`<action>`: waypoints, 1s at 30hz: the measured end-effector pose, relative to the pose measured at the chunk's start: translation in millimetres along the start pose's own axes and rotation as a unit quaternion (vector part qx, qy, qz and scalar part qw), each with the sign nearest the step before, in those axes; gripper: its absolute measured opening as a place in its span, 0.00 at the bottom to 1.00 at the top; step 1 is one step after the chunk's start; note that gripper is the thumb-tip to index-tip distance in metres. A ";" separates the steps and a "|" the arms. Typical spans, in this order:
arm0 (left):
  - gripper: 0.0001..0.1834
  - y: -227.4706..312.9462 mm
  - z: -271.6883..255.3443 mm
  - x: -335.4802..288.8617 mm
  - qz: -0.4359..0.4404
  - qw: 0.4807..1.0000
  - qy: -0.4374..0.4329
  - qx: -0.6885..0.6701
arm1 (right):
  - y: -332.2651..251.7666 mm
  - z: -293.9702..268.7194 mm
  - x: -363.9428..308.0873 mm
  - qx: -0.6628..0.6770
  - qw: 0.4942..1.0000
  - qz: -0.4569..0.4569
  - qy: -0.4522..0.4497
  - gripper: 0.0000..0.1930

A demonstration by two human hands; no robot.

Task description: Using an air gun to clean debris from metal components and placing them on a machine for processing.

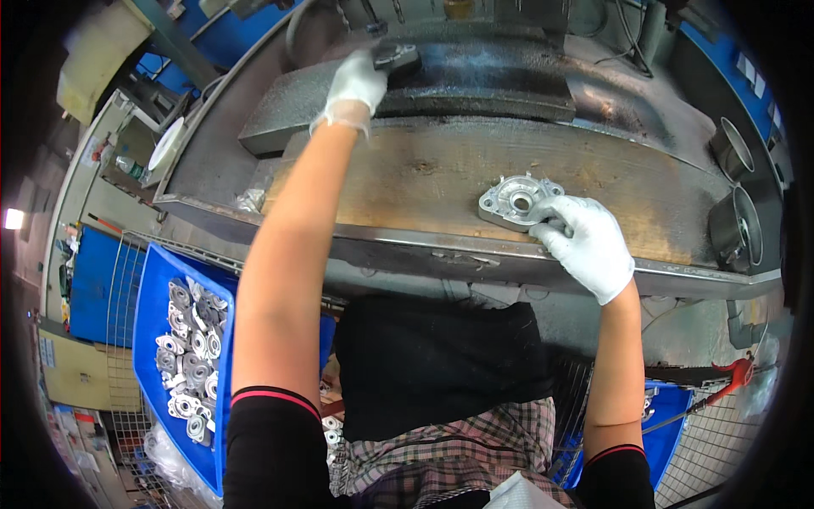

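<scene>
Blue plastic bin (157,339) of grey metal castings sits low on our left. Right hand (588,243), white-gloved, has its grip closed on the rim of a silver flanged aluminium casting (515,201) lying flat on the worn counter (407,174); best we keep it flat and steady. Further off, left hand (357,86) has its grip wrapped over a dark block (397,58); no labels readable.

White knit gloves cover the left hand (358,85) and right hand (588,243); the cast metal housing (517,202) is silvery-grey, the rectangular plastic bin (151,314) blue, the worn counter (407,174) rusty brown.
</scene>
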State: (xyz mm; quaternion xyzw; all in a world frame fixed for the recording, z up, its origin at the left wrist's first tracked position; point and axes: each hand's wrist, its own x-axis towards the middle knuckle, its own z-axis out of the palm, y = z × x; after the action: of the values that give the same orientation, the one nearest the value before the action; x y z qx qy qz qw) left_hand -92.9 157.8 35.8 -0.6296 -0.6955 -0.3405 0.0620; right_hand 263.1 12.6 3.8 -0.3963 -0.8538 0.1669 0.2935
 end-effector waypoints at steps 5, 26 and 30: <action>0.23 66.3 -36.1 -90.5 0.018 0.972 -0.097 -0.213 | 2.5 -4.6 -2.9 0.002 1.000 0.002 0.003 0.06; 0.44 122.5 -39.0 -341.7 -0.153 0.591 -0.167 -0.774 | -95.2 30.0 -82.0 0.112 0.992 -0.022 0.049 0.09; 0.40 133.2 -29.9 -360.6 -0.205 0.523 -0.109 -0.820 | -104.6 54.5 -116.9 0.290 0.947 0.137 0.006 0.10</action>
State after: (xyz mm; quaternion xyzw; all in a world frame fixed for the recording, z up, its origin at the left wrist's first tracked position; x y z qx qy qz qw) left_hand 91.0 -162.6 -74.4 -0.2749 -0.2202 -0.6927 -0.6294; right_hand 228.0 -146.7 -27.3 -0.4082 -0.7043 0.4438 0.3747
